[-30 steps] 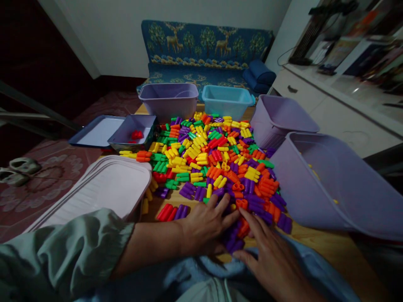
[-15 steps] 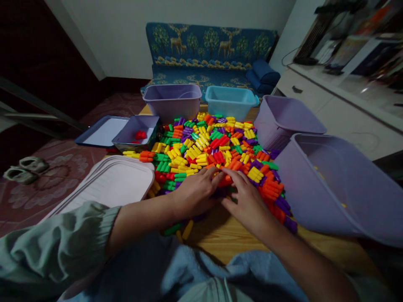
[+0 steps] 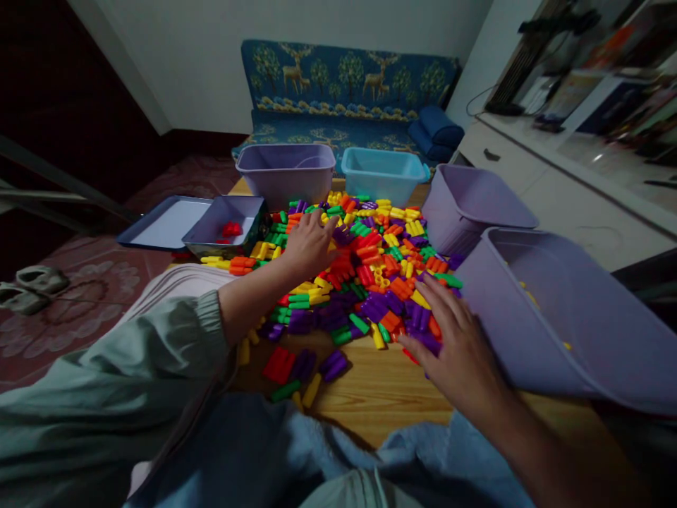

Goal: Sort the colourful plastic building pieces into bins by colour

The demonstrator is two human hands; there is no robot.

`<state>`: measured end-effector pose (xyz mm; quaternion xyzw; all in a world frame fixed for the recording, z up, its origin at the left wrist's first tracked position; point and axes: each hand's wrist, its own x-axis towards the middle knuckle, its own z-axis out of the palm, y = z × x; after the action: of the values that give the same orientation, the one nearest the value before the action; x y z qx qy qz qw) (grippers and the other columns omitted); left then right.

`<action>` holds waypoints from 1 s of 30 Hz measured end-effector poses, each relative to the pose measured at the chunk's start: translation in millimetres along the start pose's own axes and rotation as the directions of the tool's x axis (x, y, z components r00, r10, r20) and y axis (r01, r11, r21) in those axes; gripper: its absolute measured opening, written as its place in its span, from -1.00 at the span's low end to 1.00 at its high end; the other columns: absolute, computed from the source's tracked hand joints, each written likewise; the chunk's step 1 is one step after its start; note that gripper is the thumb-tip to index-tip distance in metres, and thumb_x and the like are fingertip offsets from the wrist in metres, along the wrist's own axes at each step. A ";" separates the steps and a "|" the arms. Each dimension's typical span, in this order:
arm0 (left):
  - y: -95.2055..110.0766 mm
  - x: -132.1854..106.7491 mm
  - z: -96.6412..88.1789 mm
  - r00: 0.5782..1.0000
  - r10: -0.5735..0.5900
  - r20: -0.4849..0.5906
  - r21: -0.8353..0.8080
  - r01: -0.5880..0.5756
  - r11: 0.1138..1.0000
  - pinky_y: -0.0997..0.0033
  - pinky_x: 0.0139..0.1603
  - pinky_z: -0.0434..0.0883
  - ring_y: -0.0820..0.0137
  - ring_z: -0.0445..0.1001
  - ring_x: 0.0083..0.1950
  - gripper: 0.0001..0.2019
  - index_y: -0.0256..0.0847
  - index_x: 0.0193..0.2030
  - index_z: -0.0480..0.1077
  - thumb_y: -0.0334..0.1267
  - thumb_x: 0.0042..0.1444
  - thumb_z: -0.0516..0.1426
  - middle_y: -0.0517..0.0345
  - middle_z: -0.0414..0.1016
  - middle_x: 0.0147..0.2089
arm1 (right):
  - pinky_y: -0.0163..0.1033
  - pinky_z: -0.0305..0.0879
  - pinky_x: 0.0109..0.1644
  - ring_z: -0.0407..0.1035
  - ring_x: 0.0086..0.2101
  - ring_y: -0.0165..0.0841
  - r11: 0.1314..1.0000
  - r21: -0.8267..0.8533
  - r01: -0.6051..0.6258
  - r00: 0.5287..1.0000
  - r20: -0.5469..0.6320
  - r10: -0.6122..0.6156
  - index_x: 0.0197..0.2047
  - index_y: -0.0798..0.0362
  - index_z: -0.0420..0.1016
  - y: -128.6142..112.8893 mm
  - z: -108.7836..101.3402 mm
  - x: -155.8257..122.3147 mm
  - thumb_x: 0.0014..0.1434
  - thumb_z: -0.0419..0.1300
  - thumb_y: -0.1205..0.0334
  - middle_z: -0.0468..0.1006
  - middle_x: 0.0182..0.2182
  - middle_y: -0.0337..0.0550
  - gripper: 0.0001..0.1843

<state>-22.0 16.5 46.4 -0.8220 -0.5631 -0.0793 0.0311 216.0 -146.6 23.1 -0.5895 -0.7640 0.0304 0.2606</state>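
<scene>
A wide heap of plastic bullet-shaped blocks (image 3: 370, 310) in yellow, green, red, orange and purple covers the wooden table (image 3: 370, 395). Over the heap's left middle is my left hand (image 3: 309, 247), palm down with the fingers stretched forward and apart. Dark red blocks (image 3: 343, 264) show just right of its palm. My right hand (image 3: 458, 346) rests at the heap's right front edge, fingers spread and thumb apart, close to purple and orange blocks. Several loose blocks, among them a red group (image 3: 279, 365) and a purple one (image 3: 333, 365), lie near the front edge.
Behind the heap stand a purple bin (image 3: 285, 173) and a light blue bin (image 3: 383, 173). Two more purple bins, one middle-sized (image 3: 449, 212) and one large (image 3: 508, 317), line the right. At left are an open box (image 3: 211, 243) holding red pieces and a pale lid (image 3: 180, 279).
My hands were together at the heap's front middle. The left has gone forward and left over the heap, the right has drawn back to the right. More purple blocks show in front.
</scene>
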 end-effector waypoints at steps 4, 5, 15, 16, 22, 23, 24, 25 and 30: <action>-9.2 -11.1 12.0 0.994 0.049 0.095 -0.069 -0.042 0.997 -0.08 0.26 0.17 -0.12 0.02 0.38 -0.12 -0.19 0.39 0.02 0.20 0.02 0.16 -0.29 -0.09 0.41 | 0.29 0.05 0.28 -0.03 0.31 0.06 0.973 -0.202 -0.110 0.990 0.068 0.126 0.43 -0.09 -0.16 17.8 -3.5 -81.3 0.17 0.19 0.08 -0.02 0.37 0.07 -0.13; -10.3 -13.6 15.4 0.992 0.053 0.111 -0.079 -0.044 0.996 -0.08 0.27 0.17 -0.14 0.00 0.39 -0.08 -0.17 0.40 -0.01 0.23 -0.01 0.17 -0.29 -0.13 0.43 | 0.30 0.07 0.27 -0.08 0.32 0.08 0.968 -0.218 -0.126 0.985 0.086 0.147 0.44 -0.09 -0.20 20.2 0.1 -94.2 0.16 0.20 0.07 -0.09 0.39 0.08 -0.10; -21.1 -13.0 30.3 0.974 0.173 0.150 -0.085 -0.161 0.983 0.01 0.32 0.15 -0.12 -0.02 0.42 -0.02 -0.21 0.41 -0.02 0.19 -0.07 0.23 -0.24 -0.10 0.42 | 0.16 0.12 0.30 -0.19 0.36 -0.02 0.982 -0.012 -0.190 0.979 -0.076 0.188 0.43 -0.08 -0.18 15.7 38.4 -53.7 0.19 0.16 0.32 -0.30 0.43 0.04 -0.15; -22.3 -12.8 31.0 0.971 0.185 0.149 -0.082 -0.175 0.981 0.02 0.32 0.15 -0.11 0.00 0.41 -0.02 -0.22 0.41 -0.02 0.18 -0.06 0.23 -0.26 -0.11 0.42 | 0.13 0.13 0.30 -0.18 0.36 -0.04 0.985 0.008 -0.174 0.982 -0.068 0.174 0.43 -0.09 -0.17 13.8 41.4 -45.6 0.19 0.14 0.36 -0.30 0.43 0.04 -0.16; -25.9 -15.0 33.0 0.963 0.231 0.141 -0.095 -0.219 0.971 -0.01 0.32 0.14 -0.12 0.07 0.38 -0.06 -0.23 0.40 0.00 0.17 -0.03 0.22 -0.31 -0.09 0.41 | 0.01 0.07 0.36 -0.26 0.38 -0.16 0.986 0.165 0.018 0.999 0.037 -0.024 0.40 -0.09 -0.06 7.0 63.9 8.1 0.24 0.07 0.39 -0.38 0.44 -0.05 -0.28; -26.5 -14.6 33.6 0.961 0.239 0.138 -0.098 -0.227 0.969 -0.01 0.32 0.14 -0.11 0.07 0.38 -0.08 -0.23 0.40 0.01 0.16 -0.02 0.22 -0.30 -0.08 0.41 | 0.02 0.02 0.38 -0.30 0.38 -0.17 0.978 0.203 0.055 0.998 0.022 -0.061 0.40 -0.08 -0.03 8.0 69.7 21.1 0.23 0.07 0.39 -0.36 0.44 -0.06 -0.29; -27.4 -13.6 34.4 0.959 0.248 0.135 -0.102 -0.235 0.967 -0.01 0.32 0.14 -0.10 0.08 0.38 -0.09 -0.23 0.39 0.02 0.15 -0.02 0.22 -0.29 -0.06 0.41 | 0.03 -0.02 0.39 -0.30 0.38 -0.19 0.967 0.237 0.093 0.994 0.038 -0.105 0.39 -0.06 0.00 9.3 75.9 35.4 0.23 0.08 0.40 -0.32 0.44 -0.05 -0.31; -28.7 -12.2 35.2 0.957 0.259 0.132 -0.107 -0.246 0.963 -0.01 0.32 0.14 -0.08 0.08 0.38 -0.10 -0.23 0.39 0.03 0.13 -0.01 0.21 -0.28 -0.03 0.40 | 0.05 -0.07 0.40 -0.31 0.39 -0.19 0.959 0.255 0.127 0.988 0.052 -0.144 0.36 -0.04 0.07 10.3 81.8 50.2 0.22 0.07 0.41 -0.24 0.43 -0.04 -0.34; -37.4 -11.1 24.9 0.949 0.294 0.112 -0.127 -0.280 0.952 0.00 0.30 0.20 0.01 0.16 0.34 -0.20 -0.20 0.36 0.09 0.04 0.03 0.22 -0.22 0.11 0.33 | 0.08 -0.01 0.37 -0.11 0.36 -0.13 0.951 0.296 0.095 0.995 -0.043 -0.087 0.29 0.02 0.23 0.1 86.3 96.4 0.27 0.07 0.26 -0.04 0.39 0.04 -0.49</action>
<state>-58.4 23.3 18.6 -0.8991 -0.4329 -0.0512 -0.0394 162.4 -35.7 -16.5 -0.5081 -0.7732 0.1243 0.3584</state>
